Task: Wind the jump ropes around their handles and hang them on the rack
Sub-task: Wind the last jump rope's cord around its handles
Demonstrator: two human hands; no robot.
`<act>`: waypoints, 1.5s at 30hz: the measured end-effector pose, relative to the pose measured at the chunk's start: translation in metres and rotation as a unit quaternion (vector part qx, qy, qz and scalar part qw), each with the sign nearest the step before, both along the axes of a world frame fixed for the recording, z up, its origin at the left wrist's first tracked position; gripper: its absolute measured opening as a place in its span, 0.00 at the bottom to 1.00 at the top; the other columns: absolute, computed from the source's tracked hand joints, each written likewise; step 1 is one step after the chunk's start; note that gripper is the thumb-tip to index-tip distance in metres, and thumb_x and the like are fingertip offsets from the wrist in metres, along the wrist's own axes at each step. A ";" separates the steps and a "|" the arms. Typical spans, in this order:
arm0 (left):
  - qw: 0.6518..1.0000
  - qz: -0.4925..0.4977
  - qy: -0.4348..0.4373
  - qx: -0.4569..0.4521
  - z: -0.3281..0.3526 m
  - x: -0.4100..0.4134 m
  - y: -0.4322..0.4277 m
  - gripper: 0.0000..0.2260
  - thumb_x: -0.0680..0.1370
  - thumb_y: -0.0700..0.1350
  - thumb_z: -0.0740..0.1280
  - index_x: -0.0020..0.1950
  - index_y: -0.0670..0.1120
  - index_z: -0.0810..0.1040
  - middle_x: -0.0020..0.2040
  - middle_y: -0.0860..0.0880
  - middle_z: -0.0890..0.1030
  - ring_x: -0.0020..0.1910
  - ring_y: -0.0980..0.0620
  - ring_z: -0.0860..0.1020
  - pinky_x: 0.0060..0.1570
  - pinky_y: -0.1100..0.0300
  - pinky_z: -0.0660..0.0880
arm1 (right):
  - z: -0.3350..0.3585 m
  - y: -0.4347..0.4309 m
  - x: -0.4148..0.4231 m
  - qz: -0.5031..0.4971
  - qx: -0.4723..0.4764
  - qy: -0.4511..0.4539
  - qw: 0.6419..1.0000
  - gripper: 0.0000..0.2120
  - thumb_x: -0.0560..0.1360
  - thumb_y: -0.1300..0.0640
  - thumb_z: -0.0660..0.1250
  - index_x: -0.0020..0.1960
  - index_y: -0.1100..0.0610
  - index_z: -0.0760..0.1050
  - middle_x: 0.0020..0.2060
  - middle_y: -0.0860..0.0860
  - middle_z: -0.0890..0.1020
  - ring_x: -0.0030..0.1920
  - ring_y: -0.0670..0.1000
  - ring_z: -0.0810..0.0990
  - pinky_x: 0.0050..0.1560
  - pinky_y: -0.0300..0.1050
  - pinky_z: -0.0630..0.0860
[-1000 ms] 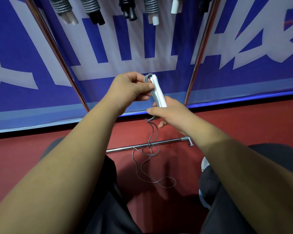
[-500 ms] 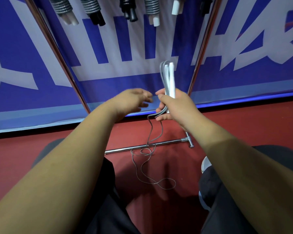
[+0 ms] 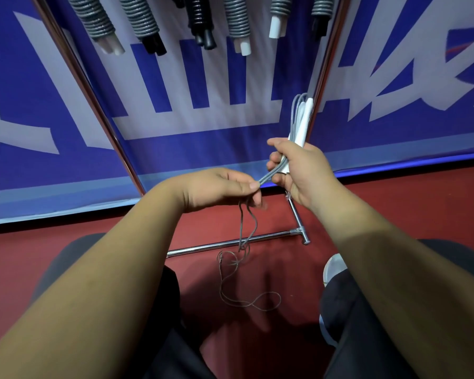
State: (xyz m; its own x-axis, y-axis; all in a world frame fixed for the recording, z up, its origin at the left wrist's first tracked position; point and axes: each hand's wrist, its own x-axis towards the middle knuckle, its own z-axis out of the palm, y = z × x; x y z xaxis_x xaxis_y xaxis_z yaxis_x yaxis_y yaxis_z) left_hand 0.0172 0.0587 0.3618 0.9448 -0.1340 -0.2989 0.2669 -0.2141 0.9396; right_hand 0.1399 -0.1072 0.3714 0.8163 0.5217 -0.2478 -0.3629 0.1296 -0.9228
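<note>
Red floor (image 3: 394,209) runs up to a blue and white banner (image 3: 203,132), with a chrome rack (image 3: 230,244) standing in front of it.

The right hand (image 3: 304,170) is closed in a fist around the lower ends of 2 white handles (image 3: 304,124), held together. Their long axis points to about 12 o'clock, tipped slightly toward 1. The left hand (image 3: 216,190) sits at 8 o'clock from the right one, just beside it, and pinches the grey rope (image 3: 271,175) between thumb and forefinger. A short doubled stretch runs taut from the fist to that pinch.

No turns show on the handles above the fist, so winding looks barely begun. The coming move turns on this: the rope leaves the bundle at its bottom end, toward 8 o'clock, across the handles' axis. The left hand is the free one to carry it round. The right only has to hold the bundle steady.

From the pinch the slack (image 3: 231,272) drops toward 6 o'clock, crosses the rack's base bar and lies in loose loops on the floor, possibly tangled on itself there.

At 12 o'clock, well apart from the hands, 6 wound ropes (image 3: 238,20) hang on the rack. Their top ends are out of frame.
</note>
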 end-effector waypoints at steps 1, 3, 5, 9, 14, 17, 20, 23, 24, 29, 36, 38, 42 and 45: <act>1.000 -0.001 0.010 -0.017 0.001 0.000 0.000 0.15 0.87 0.48 0.62 0.57 0.39 0.82 0.56 0.37 0.86 0.61 0.41 0.83 0.69 0.52 0.75 | 0.002 0.000 -0.001 0.003 0.005 0.007 1.000 0.14 0.82 0.59 0.70 0.65 0.64 0.80 0.34 0.52 0.80 0.35 0.50 0.84 0.26 0.42 0.74; 0.999 -0.006 0.035 -0.013 0.002 -0.001 0.002 0.15 0.86 0.49 0.63 0.60 0.39 0.82 0.50 0.38 0.85 0.54 0.42 0.84 0.62 0.54 0.78 | 0.008 -0.002 -0.003 0.013 0.024 0.028 0.999 0.16 0.81 0.59 0.71 0.67 0.64 0.79 0.36 0.52 0.83 0.39 0.52 0.87 0.26 0.40 0.74; 0.997 -0.013 0.061 0.040 -0.002 -0.002 0.009 0.12 0.86 0.45 0.65 0.62 0.39 0.82 0.50 0.40 0.86 0.52 0.47 0.83 0.59 0.57 0.80 | 0.014 -0.003 -0.003 0.034 0.045 0.051 0.997 0.17 0.82 0.59 0.70 0.68 0.64 0.79 0.41 0.55 0.87 0.44 0.55 0.89 0.27 0.39 0.77; 0.967 0.019 0.107 0.231 -0.013 -0.007 0.026 0.10 0.85 0.49 0.68 0.57 0.46 0.86 0.50 0.48 0.89 0.49 0.56 0.84 0.63 0.53 0.78 | 0.017 -0.007 -0.001 0.132 0.040 0.059 0.989 0.15 0.86 0.60 0.65 0.70 0.64 0.75 0.55 0.65 0.87 0.55 0.64 0.88 0.38 0.43 0.86; 0.907 0.150 0.037 0.391 -0.010 -0.005 0.045 0.09 0.83 0.57 0.69 0.51 0.55 0.87 0.48 0.54 0.86 0.51 0.52 0.83 0.59 0.53 0.79 | 0.013 -0.011 -0.010 0.220 -0.041 0.052 0.973 0.18 0.83 0.63 0.69 0.70 0.70 0.74 0.57 0.68 0.85 0.56 0.65 0.88 0.51 0.51 0.87; 0.907 0.197 0.008 0.373 -0.008 -0.004 0.047 0.07 0.82 0.54 0.71 0.53 0.54 0.87 0.49 0.51 0.86 0.51 0.48 0.83 0.56 0.52 0.79 | 0.013 -0.016 -0.018 0.314 -0.063 0.077 0.944 0.19 0.83 0.64 0.69 0.70 0.73 0.71 0.58 0.70 0.84 0.58 0.67 0.87 0.57 0.54 0.85; 0.924 0.213 -0.036 0.316 -0.001 -0.003 0.041 0.04 0.81 0.47 0.73 0.54 0.52 0.88 0.49 0.52 0.88 0.47 0.56 0.82 0.52 0.59 0.77 | 0.009 -0.018 -0.029 0.448 -0.113 0.086 0.883 0.18 0.86 0.64 0.63 0.74 0.70 0.69 0.61 0.69 0.83 0.61 0.68 0.85 0.55 0.48 0.86; 0.965 0.168 -0.066 0.190 0.006 -0.003 0.034 0.10 0.80 0.35 0.71 0.56 0.46 0.88 0.50 0.50 0.88 0.46 0.58 0.84 0.52 0.64 0.78 | 0.001 -0.020 -0.039 0.557 -0.149 0.096 0.811 0.19 0.86 0.66 0.61 0.76 0.66 0.67 0.65 0.66 0.83 0.64 0.67 0.84 0.56 0.46 0.86; 0.974 0.155 -0.063 0.153 0.008 -0.003 0.032 0.09 0.79 0.35 0.72 0.57 0.45 0.88 0.51 0.49 0.88 0.48 0.57 0.84 0.53 0.64 0.79 | -0.001 -0.020 -0.041 0.579 -0.156 0.100 0.794 0.19 0.86 0.67 0.61 0.77 0.66 0.67 0.66 0.66 0.82 0.65 0.68 0.83 0.58 0.47 0.85; 0.985 0.112 -0.081 0.102 0.016 0.002 0.024 0.08 0.74 0.35 0.78 0.51 0.45 0.87 0.57 0.44 0.87 0.62 0.48 0.84 0.65 0.59 0.78 | -0.009 -0.018 -0.046 0.594 -0.187 0.121 0.773 0.20 0.85 0.68 0.63 0.76 0.64 0.68 0.67 0.66 0.81 0.64 0.71 0.83 0.54 0.45 0.86; 0.965 0.160 -0.140 0.152 0.026 0.000 0.022 0.10 0.73 0.31 0.73 0.45 0.46 0.87 0.47 0.40 0.86 0.44 0.50 0.82 0.51 0.52 0.79 | -0.030 -0.003 -0.036 0.360 -0.199 0.093 0.907 0.24 0.76 0.73 0.75 0.68 0.66 0.70 0.62 0.67 0.80 0.52 0.68 0.88 0.49 0.50 0.87; 0.960 0.172 -0.142 0.171 0.027 -0.002 0.025 0.12 0.73 0.31 0.73 0.45 0.47 0.87 0.46 0.43 0.87 0.43 0.51 0.83 0.51 0.54 0.79 | -0.035 0.000 -0.031 0.320 -0.212 0.074 0.920 0.21 0.75 0.73 0.75 0.64 0.66 0.71 0.63 0.68 0.80 0.52 0.66 0.89 0.53 0.54 0.87; 0.952 0.134 -0.134 0.240 0.030 -0.006 0.028 0.11 0.75 0.37 0.77 0.50 0.52 0.88 0.46 0.52 0.85 0.42 0.58 0.80 0.48 0.68 0.75 | -0.040 0.003 -0.021 0.231 -0.219 0.043 0.947 0.19 0.75 0.74 0.74 0.63 0.67 0.72 0.64 0.69 0.77 0.52 0.65 0.89 0.50 0.55 0.87; 0.958 0.103 -0.079 0.255 0.029 -0.011 0.029 0.08 0.77 0.44 0.77 0.53 0.55 0.88 0.47 0.51 0.85 0.41 0.59 0.78 0.46 0.67 0.75 | -0.039 0.006 -0.014 0.153 -0.186 0.036 0.970 0.20 0.75 0.75 0.72 0.64 0.68 0.71 0.65 0.71 0.76 0.47 0.64 0.89 0.47 0.55 0.87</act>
State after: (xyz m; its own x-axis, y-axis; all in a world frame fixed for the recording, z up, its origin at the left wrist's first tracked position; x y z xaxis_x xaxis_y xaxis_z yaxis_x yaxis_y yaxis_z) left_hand 0.0067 0.0875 0.3903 0.9742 0.1859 -0.1278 0.2167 -0.6144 0.7587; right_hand 0.1263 -0.1009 0.3328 0.6112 0.5996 -0.5166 -0.3975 -0.3318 -0.8555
